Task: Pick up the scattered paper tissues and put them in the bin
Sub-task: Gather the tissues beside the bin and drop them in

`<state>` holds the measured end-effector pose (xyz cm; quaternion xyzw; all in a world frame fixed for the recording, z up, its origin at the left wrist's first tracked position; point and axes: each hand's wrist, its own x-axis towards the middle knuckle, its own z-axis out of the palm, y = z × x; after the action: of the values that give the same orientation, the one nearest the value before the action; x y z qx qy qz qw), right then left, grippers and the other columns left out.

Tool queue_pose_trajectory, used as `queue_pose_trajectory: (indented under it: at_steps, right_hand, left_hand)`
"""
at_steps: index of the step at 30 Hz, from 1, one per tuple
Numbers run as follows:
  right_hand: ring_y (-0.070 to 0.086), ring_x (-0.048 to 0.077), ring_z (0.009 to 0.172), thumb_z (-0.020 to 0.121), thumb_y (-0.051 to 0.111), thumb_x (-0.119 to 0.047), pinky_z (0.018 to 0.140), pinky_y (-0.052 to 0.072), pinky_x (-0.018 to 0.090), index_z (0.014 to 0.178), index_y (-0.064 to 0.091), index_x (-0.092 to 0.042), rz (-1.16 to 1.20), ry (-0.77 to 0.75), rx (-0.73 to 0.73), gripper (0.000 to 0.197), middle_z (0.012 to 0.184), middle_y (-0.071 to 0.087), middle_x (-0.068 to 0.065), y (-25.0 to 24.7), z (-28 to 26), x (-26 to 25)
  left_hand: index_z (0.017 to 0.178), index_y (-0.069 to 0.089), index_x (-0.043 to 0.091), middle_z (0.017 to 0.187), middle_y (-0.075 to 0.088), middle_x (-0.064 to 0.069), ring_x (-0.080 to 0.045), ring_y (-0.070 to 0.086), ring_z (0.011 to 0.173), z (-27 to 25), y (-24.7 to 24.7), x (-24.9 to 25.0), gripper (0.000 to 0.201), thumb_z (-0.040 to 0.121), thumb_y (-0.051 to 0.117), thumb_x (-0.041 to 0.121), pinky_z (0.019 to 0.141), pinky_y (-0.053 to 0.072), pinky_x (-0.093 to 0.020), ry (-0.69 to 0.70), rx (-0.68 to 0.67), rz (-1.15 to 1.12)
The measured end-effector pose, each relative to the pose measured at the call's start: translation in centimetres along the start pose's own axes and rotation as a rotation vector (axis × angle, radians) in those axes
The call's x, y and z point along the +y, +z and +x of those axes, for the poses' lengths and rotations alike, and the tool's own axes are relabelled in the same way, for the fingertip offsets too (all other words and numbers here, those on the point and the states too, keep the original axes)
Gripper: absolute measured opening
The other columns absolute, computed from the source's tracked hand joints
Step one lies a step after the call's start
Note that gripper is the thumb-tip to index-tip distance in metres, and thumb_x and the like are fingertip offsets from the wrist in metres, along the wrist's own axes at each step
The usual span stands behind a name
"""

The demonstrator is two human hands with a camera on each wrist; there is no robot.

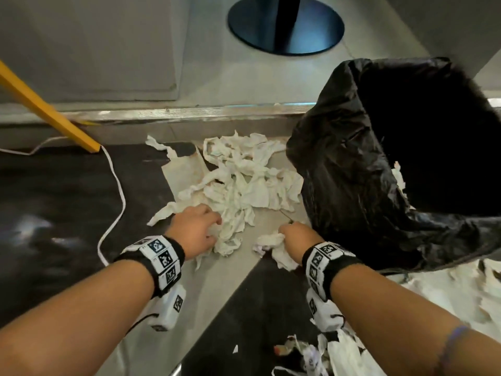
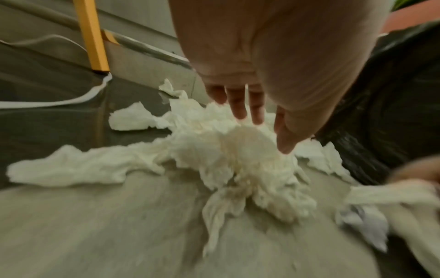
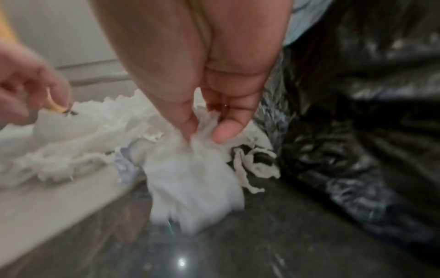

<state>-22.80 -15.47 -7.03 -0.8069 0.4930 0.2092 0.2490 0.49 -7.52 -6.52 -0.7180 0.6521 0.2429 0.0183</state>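
A heap of crumpled white paper tissues (image 1: 244,180) lies on the floor in the head view. Just right of it is the bin (image 1: 393,158), lined with a black bag and tipped with its mouth facing me. My left hand (image 1: 211,229) is dug into the heap's near edge. In the left wrist view the left hand (image 2: 264,131) has fingers and thumb curled round a mound of tissues (image 2: 238,150). My right hand (image 1: 284,236) holds a separate tissue wad (image 1: 273,248) beside the bin's side. The right wrist view shows the right hand (image 3: 202,135) pinching that wad (image 3: 195,178) between thumb and finger.
A yellow slanted leg (image 1: 48,109) and a white cable (image 1: 116,185) lie to the left. A dark round stand base (image 1: 284,25) sits beyond a metal floor strip (image 1: 189,112). More tissues (image 1: 447,294) and small litter (image 1: 311,354) lie at the lower right.
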Motion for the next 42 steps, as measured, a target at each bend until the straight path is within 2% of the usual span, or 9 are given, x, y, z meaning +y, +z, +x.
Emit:
queue_pose_trajectory:
  at_steps: [7, 11, 18, 20, 22, 26, 30, 36, 42]
  right_hand:
    - [0.058, 0.03, 0.08, 0.093, 0.047, -0.03, 0.077, 0.046, 0.04, 0.075, 0.058, -0.007, 0.778, 0.084, 0.395, 0.031, 0.079, 0.06, 0.012, -2.7, 0.3, -1.9]
    - [0.046, 0.021, 0.059, 0.083, 0.059, -0.047, 0.063, 0.039, 0.039, 0.051, 0.04, -0.016, 1.007, 0.13, 0.438, 0.048, 0.057, 0.043, 0.002, -5.1, 0.4, -3.1]
    - [0.068, 0.028, 0.083, 0.074, 0.069, -0.013, 0.079, 0.056, 0.052, 0.104, 0.059, -0.015, 1.131, 0.082, 0.379, 0.032, 0.097, 0.066, 0.004, -5.0, 1.8, -3.0]
    - [0.065, 0.023, 0.094, 0.083, 0.068, -0.021, 0.086, 0.054, 0.041, 0.118, 0.055, -0.019, 0.991, 0.046, 0.369, 0.037, 0.106, 0.065, 0.003, -4.3, 1.7, -3.1]
    - [0.061, 0.022, 0.101, 0.085, 0.064, -0.037, 0.086, 0.048, 0.032, 0.116, 0.06, -0.015, 0.789, 0.039, 0.353, 0.038, 0.107, 0.066, 0.003, -3.6, 1.3, -3.5]
    - [0.05, 0.021, 0.061, 0.082, 0.037, -0.067, 0.061, 0.038, 0.031, 0.061, 0.055, -0.003, 0.637, 0.017, 0.264, 0.07, 0.062, 0.053, 0.007, -2.4, 0.6, -4.4]
    - [0.045, 0.019, 0.057, 0.087, 0.054, -0.05, 0.059, 0.035, 0.03, 0.055, 0.041, -0.016, 0.595, 0.03, 0.237, 0.049, 0.055, 0.041, 0.0, -0.5, 1.2, -4.9]
    - [0.055, 0.027, 0.093, 0.078, 0.07, -0.035, 0.078, 0.049, 0.034, 0.112, 0.048, -0.023, 0.105, -0.036, 0.057, 0.042, 0.112, 0.04, 0.005, 2.1, 1.3, -5.5]
    - [0.05, 0.026, 0.08, 0.087, 0.048, -0.004, 0.078, 0.048, 0.032, 0.108, 0.054, -0.012, -0.002, -0.09, -0.032, 0.023, 0.111, 0.044, 0.012, 4.3, 1.0, -4.9]
  left_hand:
    - [0.132, 0.034, 0.048, 0.156, 0.0, -0.004, -0.044, 0.007, 0.139, 0.4, 2.8, 0.6, 0.067, 0.073, 0.066, 0.053, 0.111, 0.015, -0.058, -0.144, -0.183, 0.163]
    - [0.1, 0.054, 0.011, 0.117, 0.045, -0.015, -0.036, 0.048, 0.107, 0.9, 2.8, 0.3, 0.018, 0.082, 0.052, 0.013, 0.083, 0.044, -0.04, -0.032, -0.108, 0.088]
    - [0.103, 0.051, 0.009, 0.095, 0.047, -0.001, -0.02, 0.045, 0.084, -0.1, -0.2, 0.3, 0.03, 0.078, 0.041, -0.006, 0.066, 0.031, -0.027, -0.013, 0.169, -0.355]
    - [0.116, 0.056, 0.011, 0.105, 0.05, 0.001, -0.017, 0.048, 0.096, -0.5, -1.3, 0.1, 0.038, 0.082, 0.042, 0.001, 0.08, 0.033, -0.022, -0.034, 0.225, -0.457]
    - [0.084, 0.062, 0.013, 0.09, 0.055, -0.001, -0.02, 0.053, 0.085, -0.7, -2.0, -0.3, 0.022, 0.078, 0.042, 0.021, 0.074, 0.037, -0.025, -0.016, 0.267, -0.514]
    - [0.055, 0.043, 0.016, 0.066, 0.039, 0.003, -0.013, 0.042, 0.063, -1.0, -2.9, -1.0, 0.037, 0.081, 0.051, 0.042, 0.06, 0.033, -0.029, -0.093, 0.308, -0.542]
    - [0.057, 0.041, 0.022, 0.071, 0.041, 0.003, -0.017, 0.045, 0.075, -1.4, -3.3, -2.0, 0.035, 0.087, 0.058, 0.023, 0.064, 0.028, -0.026, -0.164, 0.423, -0.531]
    - [0.087, 0.04, 0.024, 0.072, 0.047, -0.003, -0.022, 0.044, 0.061, -2.7, -3.2, -4.1, 0.021, 0.085, 0.048, 0.004, 0.054, 0.036, -0.031, -0.334, 0.5, -0.686]
    - [0.088, 0.052, 0.015, 0.098, 0.049, -0.008, -0.026, 0.05, 0.077, -3.7, -3.4, -5.8, 0.013, 0.084, 0.044, 0.005, 0.071, 0.036, -0.028, -0.358, 0.483, -0.535]
